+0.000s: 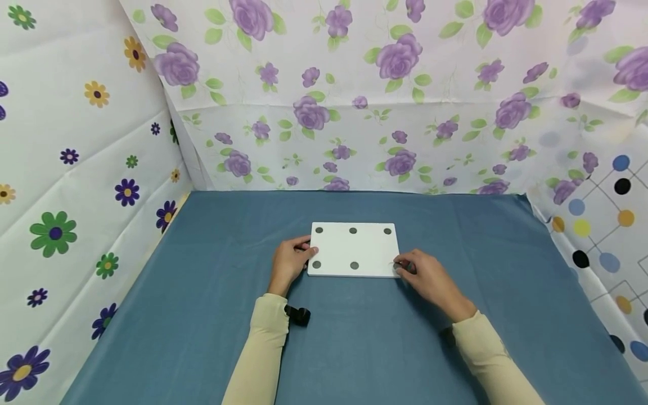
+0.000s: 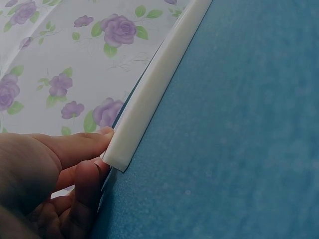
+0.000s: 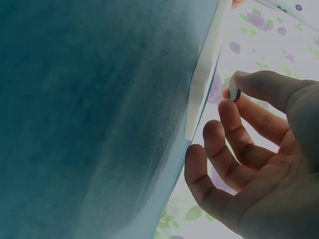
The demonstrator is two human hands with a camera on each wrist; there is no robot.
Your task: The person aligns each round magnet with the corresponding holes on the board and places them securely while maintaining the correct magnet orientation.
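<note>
A flat white rectangular board (image 1: pixel 374 247) lies on the blue cloth, with several dark grey round spots in two rows. My left hand (image 1: pixel 289 263) grips its left edge, thumb on top near the front left corner. At the front right corner is my right hand (image 1: pixel 430 279). Between its thumb and index finger it pinches a small silvery disc (image 3: pixel 234 90), coin-like and seen nearly edge-on in the right wrist view. The other fingers of that hand are spread and slightly bent. In the left wrist view the board's thick edge (image 2: pixel 144 99) shows beside the thumb.
The blue cloth (image 1: pixel 354 349) covers the table. Behind it hangs a white sheet with purple roses (image 1: pixel 311 114); a flowered sheet (image 1: pixel 55 169) stands at left and a dotted one (image 1: pixel 602 242) at right. Each wrist bears a dark strap device (image 1: pixel 298 316).
</note>
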